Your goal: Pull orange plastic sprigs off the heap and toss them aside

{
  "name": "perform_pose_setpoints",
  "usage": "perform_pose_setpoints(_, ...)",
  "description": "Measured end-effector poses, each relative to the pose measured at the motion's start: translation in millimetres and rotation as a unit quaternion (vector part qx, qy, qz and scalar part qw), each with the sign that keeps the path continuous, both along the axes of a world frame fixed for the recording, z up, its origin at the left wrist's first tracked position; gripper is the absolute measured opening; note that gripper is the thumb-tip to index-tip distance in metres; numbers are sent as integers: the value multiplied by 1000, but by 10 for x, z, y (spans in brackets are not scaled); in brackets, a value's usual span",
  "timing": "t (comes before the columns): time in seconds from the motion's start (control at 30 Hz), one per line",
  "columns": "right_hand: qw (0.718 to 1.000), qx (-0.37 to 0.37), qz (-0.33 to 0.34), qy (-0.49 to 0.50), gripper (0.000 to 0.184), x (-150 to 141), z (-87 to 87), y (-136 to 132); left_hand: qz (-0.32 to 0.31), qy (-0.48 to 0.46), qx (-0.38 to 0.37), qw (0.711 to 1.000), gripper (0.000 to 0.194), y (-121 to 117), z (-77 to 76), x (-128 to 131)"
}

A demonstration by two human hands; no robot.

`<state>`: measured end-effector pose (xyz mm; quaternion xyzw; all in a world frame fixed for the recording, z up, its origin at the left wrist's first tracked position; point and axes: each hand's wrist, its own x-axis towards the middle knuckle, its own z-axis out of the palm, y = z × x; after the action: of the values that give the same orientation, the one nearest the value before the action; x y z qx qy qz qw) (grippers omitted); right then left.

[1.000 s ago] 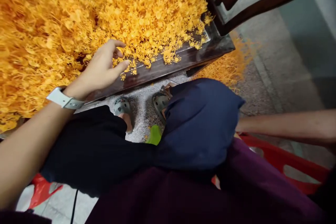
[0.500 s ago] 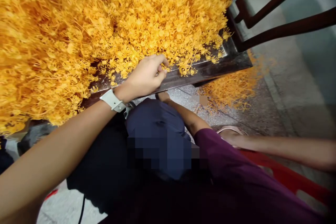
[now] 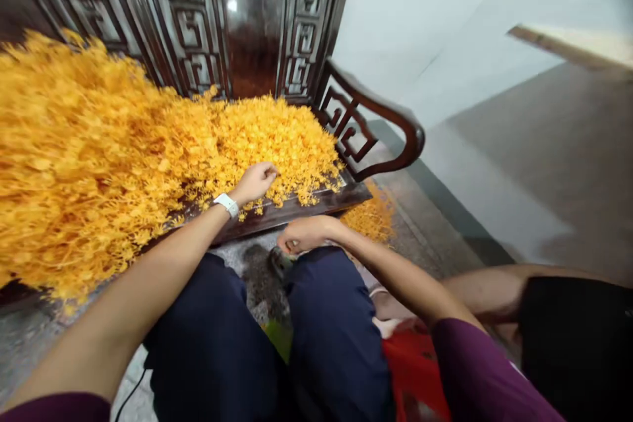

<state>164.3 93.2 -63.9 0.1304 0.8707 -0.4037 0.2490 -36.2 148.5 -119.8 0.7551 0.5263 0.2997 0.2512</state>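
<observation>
A big heap of small orange plastic flower pieces (image 3: 123, 145) covers the seat of a dark carved wooden bench (image 3: 297, 208). My left hand (image 3: 256, 181), with a white watch on the wrist, rests curled on the heap near the seat's front edge, its fingers pinched into the pieces. My right hand (image 3: 301, 236) hangs closed just below the seat edge, above my right knee; what it holds is hidden.
The bench's carved backrest (image 3: 198, 20) and curved armrest (image 3: 376, 125) rise behind the heap. More orange pieces (image 3: 370, 217) lie on the floor by the bench corner. A red plastic stool (image 3: 415, 369) sits under me. Another person's leg (image 3: 494, 293) is at the right.
The view has tilted up, so the backrest and wall now show. My right hand has come into view below the seat edge. My left hand stays pinched on the heap.
</observation>
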Motion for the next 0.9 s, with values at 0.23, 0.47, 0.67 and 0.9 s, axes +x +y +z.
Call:
perform_pose_setpoints(0.23, 818, -195, -412, 351, 28, -140, 940, 685, -19, 87, 1, 996, 23, 45, -31, 60)
perform_pose_setpoints(0.47, 801, -64, -537, 257, 23, -285, 96, 299, -44, 191, -68, 978, 20, -156, 2, 195)
perform_pose_setpoints(0.67, 842, 95, -494, 193, 26, 47, -143, 247, -5, 317, -74, 945, 32, -149, 241, 377)
perform_pose_setpoints(0.9, 811, 263, -521, 23, 48, 442, -362, 684, -36, 373, -15, 927, 27, -21, 256, 514)
